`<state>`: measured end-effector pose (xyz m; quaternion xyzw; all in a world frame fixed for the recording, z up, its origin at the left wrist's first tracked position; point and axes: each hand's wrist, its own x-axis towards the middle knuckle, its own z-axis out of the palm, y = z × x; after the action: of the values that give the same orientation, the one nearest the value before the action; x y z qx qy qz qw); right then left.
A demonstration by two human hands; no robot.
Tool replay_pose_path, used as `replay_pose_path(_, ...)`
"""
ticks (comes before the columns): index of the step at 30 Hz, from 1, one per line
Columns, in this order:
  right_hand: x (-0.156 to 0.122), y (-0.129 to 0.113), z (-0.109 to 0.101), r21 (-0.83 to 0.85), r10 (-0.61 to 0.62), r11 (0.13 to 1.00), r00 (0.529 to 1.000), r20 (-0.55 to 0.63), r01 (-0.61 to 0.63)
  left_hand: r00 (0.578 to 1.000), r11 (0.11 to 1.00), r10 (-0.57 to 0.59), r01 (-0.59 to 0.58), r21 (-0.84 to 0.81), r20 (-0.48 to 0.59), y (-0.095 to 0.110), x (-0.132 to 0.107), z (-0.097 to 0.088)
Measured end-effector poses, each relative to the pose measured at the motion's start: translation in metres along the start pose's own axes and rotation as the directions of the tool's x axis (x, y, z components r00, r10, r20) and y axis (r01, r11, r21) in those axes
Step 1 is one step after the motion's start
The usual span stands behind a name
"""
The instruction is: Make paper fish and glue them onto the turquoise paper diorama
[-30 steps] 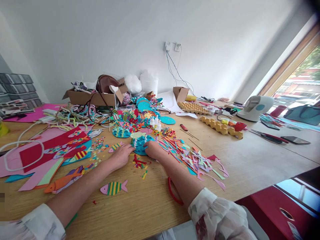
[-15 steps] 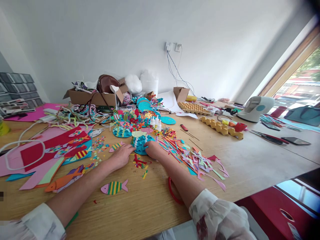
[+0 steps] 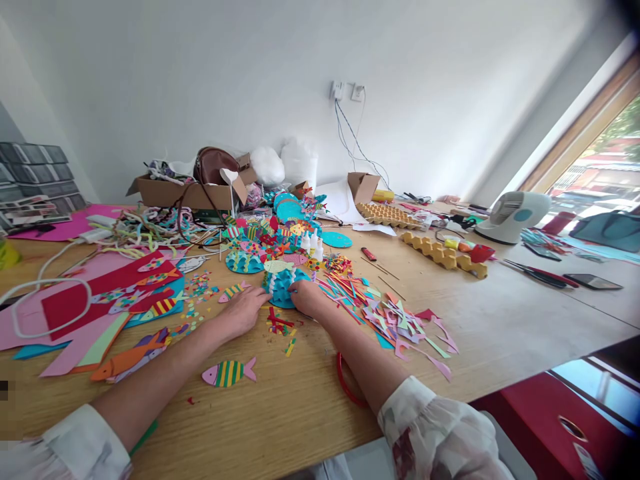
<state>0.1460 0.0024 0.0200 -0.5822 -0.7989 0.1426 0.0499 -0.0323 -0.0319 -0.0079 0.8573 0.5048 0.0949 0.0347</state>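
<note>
In front of me stands a blue craft piece [image 3: 283, 287], with bumpy egg-carton cups on a round base and pale wavy strips rising from it. My left hand [image 3: 244, 312] is at its left edge, fingers closed together against the base. On the right side my right hand [image 3: 306, 298] has curled fingers gripping it; the fingertips are partly hidden. A pale paper fish [image 3: 279, 266] is at the top of the piece. Nearer to me lies a pink fish with green and yellow stripes [image 3: 229, 373]. Red and yellow paper scraps [image 3: 280, 323] lie between my arms.
Paper strips [image 3: 395, 323] spread to the right, beside yellow egg cartons [image 3: 443, 255]. White glue bottles [image 3: 314, 247] stand behind the craft piece. Coloured paper sheets [image 3: 65, 320] and a white cable [image 3: 87, 293] lie left. Red scissors handles [image 3: 345, 387] sit under my right forearm.
Both hands stay at the blue craft piece, with almost no shift. The view has moved very slightly.
</note>
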Motion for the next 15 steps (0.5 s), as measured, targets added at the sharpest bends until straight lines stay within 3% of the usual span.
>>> replay_pose_path(15, 0.0064, 0.0033, 0.0034, -0.001, -0.016, 1.0, 0.999, 0.043, 0.016, 0.996, 0.992, 0.072, -0.066, 0.107, -0.048, 0.0044, -0.0008, 0.0009)
